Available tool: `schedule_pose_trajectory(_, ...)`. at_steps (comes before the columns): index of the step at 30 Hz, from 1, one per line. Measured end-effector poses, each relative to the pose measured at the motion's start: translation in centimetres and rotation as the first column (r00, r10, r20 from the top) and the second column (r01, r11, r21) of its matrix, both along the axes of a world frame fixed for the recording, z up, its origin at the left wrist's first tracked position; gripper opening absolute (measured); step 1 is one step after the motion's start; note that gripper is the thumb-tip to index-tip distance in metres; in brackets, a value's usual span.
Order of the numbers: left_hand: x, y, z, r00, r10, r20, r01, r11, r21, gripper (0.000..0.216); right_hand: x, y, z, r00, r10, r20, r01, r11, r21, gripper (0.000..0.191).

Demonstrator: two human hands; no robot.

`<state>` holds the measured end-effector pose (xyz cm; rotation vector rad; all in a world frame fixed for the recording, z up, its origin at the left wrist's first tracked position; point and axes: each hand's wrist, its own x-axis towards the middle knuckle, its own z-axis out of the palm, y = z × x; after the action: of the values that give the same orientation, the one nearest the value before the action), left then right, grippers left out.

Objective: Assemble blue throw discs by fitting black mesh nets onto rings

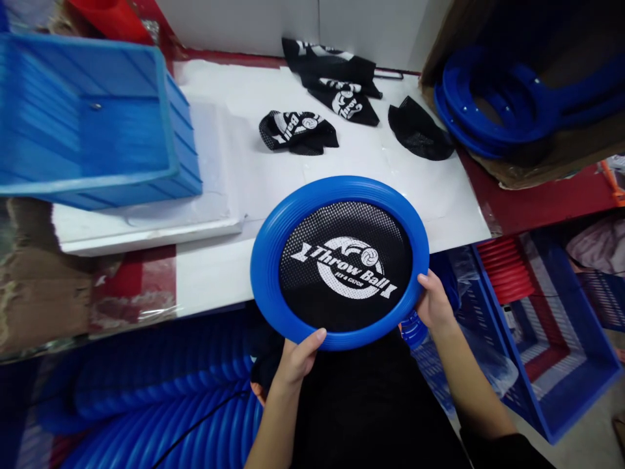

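Note:
A blue flying disc (267, 260) with a black mesh centre, printed "Throw Ball" in white, is held up over the front edge of the white table. At its lower left rim my left hand (300, 357) is closed, thumb on top and the other fingers hidden beneath. My right hand (434, 303) grips the rim on the right side, its thumb also on top. Behind the disc, loose black mesh pieces lie on the table: a crumpled printed one (299, 132), a folded printed one (344, 104) and a plain dark one (420, 129).
A blue plastic bin (180, 130) stands on a white slab at left. Blue rings (498, 130) sit in a cardboard box at right. Below the table are stacked blue discs (170, 430) at left and a blue crate (576, 391) with red rings (505, 270) at right.

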<state>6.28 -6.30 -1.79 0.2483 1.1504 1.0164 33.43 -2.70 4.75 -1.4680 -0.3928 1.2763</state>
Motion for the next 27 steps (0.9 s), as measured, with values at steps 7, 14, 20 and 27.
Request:
schedule_pose_trajectory(7,-1.1,-0.2,-0.5,0.999,-0.034,0.015,0.033,0.999,0.021,0.09,-0.2,0.1,0.3,0.999,-0.022,0.036,0.022,1.0,0.01,0.056)
schedule_pose_trajectory(14,-1.6,0.4,-0.3,0.999,-0.027,0.016,0.027,1.0,0.014,0.071,-1.8,-0.2,0.4,0.996,-0.07,0.05,0.069,0.997,0.033,0.05)
schedule_pose_trajectory(20,-2.4,-0.2,-0.9,0.996,-0.048,-0.073,0.051,0.998,0.04,0.069,1.4,-0.1,0.5,0.977,0.167,0.131,-0.169,0.986,0.009,0.057)
schedule_pose_trajectory(27,-4.8,0.4,1.7,0.862,-0.203,-0.465,0.391,0.85,0.354,0.042,6.9,0.7,5.5,0.688,0.103,0.718,-0.371,0.9,0.227,0.048)
